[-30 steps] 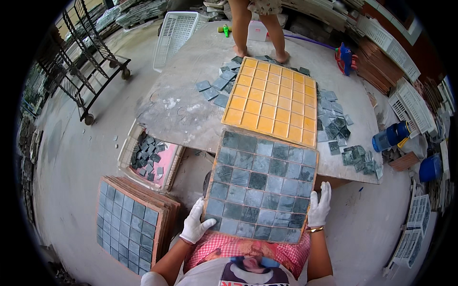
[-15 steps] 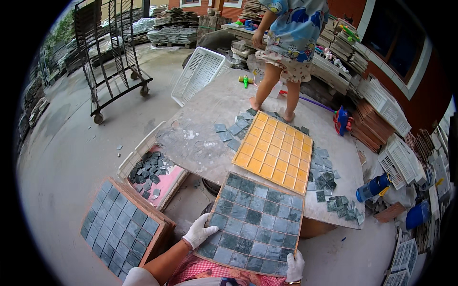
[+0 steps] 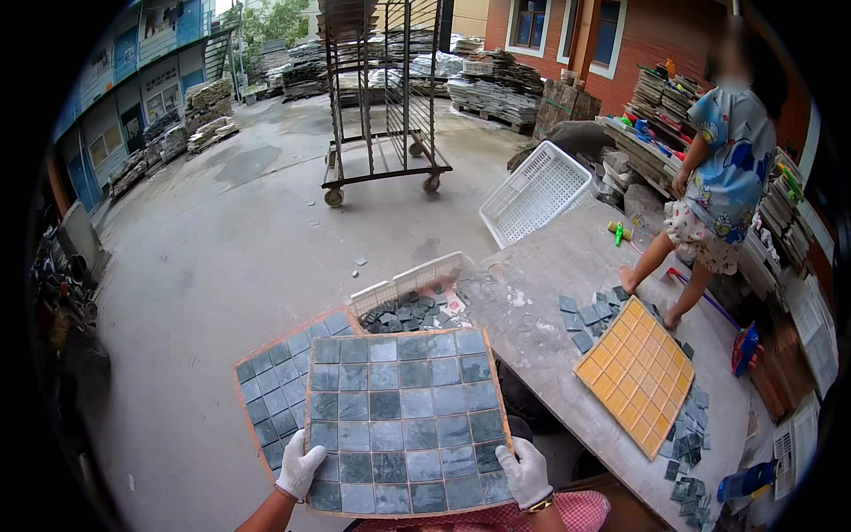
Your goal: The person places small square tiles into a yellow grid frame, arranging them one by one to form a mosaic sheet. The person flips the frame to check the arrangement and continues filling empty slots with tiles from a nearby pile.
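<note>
Between my two white-gloved hands is a square board of grey-green stone tiles (image 3: 403, 408), laid in a grid and held up in front of me. My left hand (image 3: 300, 465) grips its lower left edge, thumb on the tiles. On the opposite side my right hand (image 3: 525, 470) clasps the lower right edge. Behind it, partly covered, lies a stack of similar tiled boards (image 3: 270, 381). A yellow grid tray (image 3: 638, 377) rests on the grey table (image 3: 541, 275) to the right, with loose tiles (image 3: 589, 315) scattered around it.
A white crate (image 3: 412, 282) of loose tiles stands beyond the boards. A barefoot person (image 3: 727, 168) stands on the table. A wheeled metal rack (image 3: 381, 168) and a white basket (image 3: 536, 195) are farther off. A blue bottle (image 3: 746, 481) is at lower right.
My view has swung left. The tiled board has moved away from beside the yellow tray, leftward over the stack of boards, still in both my hands.
</note>
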The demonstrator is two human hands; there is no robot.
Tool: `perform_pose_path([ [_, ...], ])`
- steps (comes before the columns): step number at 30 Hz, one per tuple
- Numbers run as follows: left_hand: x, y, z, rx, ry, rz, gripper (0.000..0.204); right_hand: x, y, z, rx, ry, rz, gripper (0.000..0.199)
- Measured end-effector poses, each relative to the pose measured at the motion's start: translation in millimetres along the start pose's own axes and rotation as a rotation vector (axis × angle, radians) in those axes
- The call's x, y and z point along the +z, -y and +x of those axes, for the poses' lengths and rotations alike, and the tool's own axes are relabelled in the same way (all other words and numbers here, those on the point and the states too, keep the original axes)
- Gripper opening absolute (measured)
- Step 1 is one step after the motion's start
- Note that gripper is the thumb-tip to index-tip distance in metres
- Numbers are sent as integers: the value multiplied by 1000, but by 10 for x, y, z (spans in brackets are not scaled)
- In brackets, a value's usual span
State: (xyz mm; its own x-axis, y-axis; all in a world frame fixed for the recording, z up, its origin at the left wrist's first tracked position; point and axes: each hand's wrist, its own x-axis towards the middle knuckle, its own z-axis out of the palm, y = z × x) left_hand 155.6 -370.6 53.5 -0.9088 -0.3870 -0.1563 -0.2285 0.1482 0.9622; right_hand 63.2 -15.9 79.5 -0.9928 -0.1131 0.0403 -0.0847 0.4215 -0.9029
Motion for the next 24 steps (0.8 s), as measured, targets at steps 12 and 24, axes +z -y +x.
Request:
perform_pose_path([
  [12, -1161, 968, -132, 7, -462, 121, 33, 1812, 337, 1240, -236, 452, -326, 56],
  [24, -1198, 748, 22, -100, -335, 832, 31, 1864, 71, 1193, -88, 189, 85, 40],
])
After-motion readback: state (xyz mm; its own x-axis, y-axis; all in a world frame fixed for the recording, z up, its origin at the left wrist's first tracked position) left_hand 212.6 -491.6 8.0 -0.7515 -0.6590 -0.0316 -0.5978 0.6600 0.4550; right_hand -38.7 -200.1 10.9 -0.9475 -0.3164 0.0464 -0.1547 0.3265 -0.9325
